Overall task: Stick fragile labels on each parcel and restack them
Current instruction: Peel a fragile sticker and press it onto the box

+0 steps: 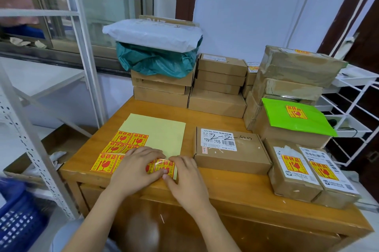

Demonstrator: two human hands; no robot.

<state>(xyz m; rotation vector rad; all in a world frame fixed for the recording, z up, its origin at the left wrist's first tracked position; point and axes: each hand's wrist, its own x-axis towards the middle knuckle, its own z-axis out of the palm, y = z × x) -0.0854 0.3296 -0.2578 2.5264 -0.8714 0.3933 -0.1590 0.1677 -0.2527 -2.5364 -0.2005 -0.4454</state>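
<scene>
A label [164,166] at the near right corner of the sticker sheet [155,134] is worked at by both hands: the left hand [136,166] presses the sheet with curled fingers, and the right hand [184,173] appears to pinch the label's corner, though the grip is partly hidden. The unlabelled box [229,150] lies just right of the hands, nearer the right hand, its long axis across the table [225,188]. It is brown cardboard bearing a white printed slip.

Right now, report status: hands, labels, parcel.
Left hand pressing the label sheet flat. Right hand pinching one fragile label at the sheet's near edge. Flat box beside it unlabelled, top unobstructed.
</scene>
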